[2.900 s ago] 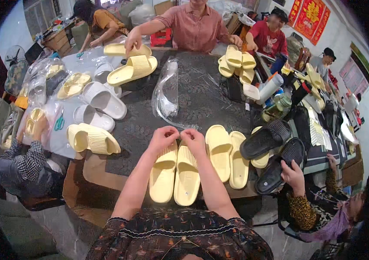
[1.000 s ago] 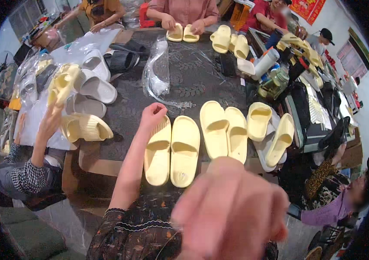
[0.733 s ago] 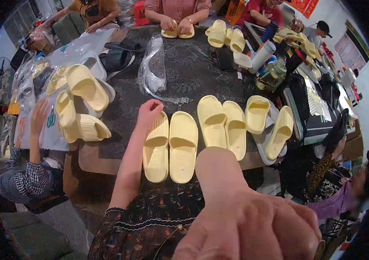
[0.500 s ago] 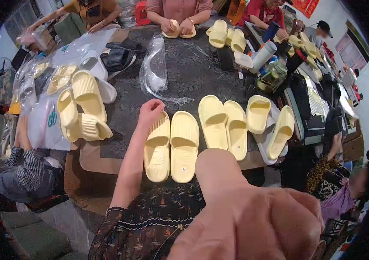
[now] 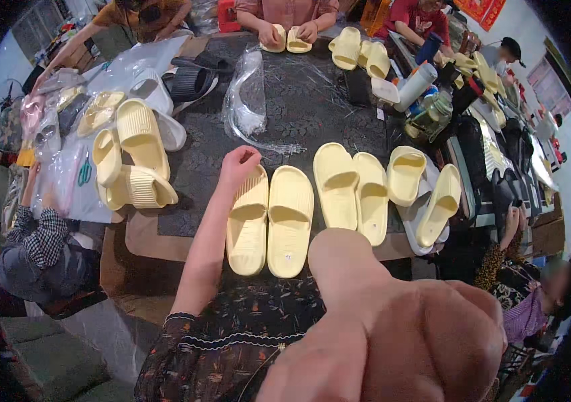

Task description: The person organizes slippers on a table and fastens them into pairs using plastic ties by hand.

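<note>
Directly ahead of me a pair of pale yellow slippers lies side by side at the table's near edge: a left slipper (image 5: 246, 231) and a right slipper (image 5: 289, 224). My left hand (image 5: 240, 164) rests at the toe end of the left slipper, fingers curled together; whatever they may pinch does not show. Very close to the camera, my right hand (image 5: 412, 335) fills the lower right. One digit stretches up and left while the other fingers are curled in, and their inner side is hidden. A clear plastic bag (image 5: 248, 100) with thin clear strands lies beyond the slippers.
More yellow slippers stand at right (image 5: 337, 184) and in a stack at left (image 5: 141, 144). Black slippers (image 5: 191, 84), green scissors (image 5: 84, 169), a glass jar (image 5: 431, 114) and a white bottle (image 5: 416, 86) share the dark tabletop (image 5: 325, 100). Several people sit around it.
The view has shifted slightly, so the table's things sit a little differently. My hands keep their poses. At right, a co-worker's hands now show on a dark slipper.
</note>
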A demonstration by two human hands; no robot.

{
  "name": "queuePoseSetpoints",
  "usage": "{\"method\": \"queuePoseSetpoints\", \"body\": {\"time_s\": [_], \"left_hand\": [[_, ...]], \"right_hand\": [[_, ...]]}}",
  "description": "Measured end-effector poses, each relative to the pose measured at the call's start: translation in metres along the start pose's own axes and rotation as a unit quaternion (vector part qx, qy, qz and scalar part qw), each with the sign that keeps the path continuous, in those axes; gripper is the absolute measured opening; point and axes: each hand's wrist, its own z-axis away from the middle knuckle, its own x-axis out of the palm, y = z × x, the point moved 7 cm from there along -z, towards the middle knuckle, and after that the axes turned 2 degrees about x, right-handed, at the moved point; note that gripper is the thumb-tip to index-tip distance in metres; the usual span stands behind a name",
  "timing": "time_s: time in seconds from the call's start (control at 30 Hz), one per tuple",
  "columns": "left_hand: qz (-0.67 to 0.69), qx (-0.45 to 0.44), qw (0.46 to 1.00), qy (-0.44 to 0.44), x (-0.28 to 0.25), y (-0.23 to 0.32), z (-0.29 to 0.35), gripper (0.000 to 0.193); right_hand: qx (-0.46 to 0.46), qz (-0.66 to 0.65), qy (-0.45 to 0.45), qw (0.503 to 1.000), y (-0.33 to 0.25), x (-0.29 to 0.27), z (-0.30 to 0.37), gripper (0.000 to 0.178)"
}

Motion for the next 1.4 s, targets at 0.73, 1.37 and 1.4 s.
{"method": "queuePoseSetpoints", "body": {"time_s": [0.73,1.37,1.4], "left_hand": [[0.069,0.0,0.997,0.024,0.005,0.002,-0.002,0.013],[-0.459,-0.004,0.706,0.539,-0.269,0.123,0.118,0.079],[-0.466,-0.016,0.685,0.561,-0.294,0.127,0.131,0.082]], "right_hand": [[0.352,0.32,0.182,0.861,0.047,-0.133,0.091,0.032],[0.428,0.807,-0.009,0.408,0.104,-0.184,0.183,0.054],[0.424,0.806,-0.011,0.412,0.103,-0.182,0.183,0.054]]}}
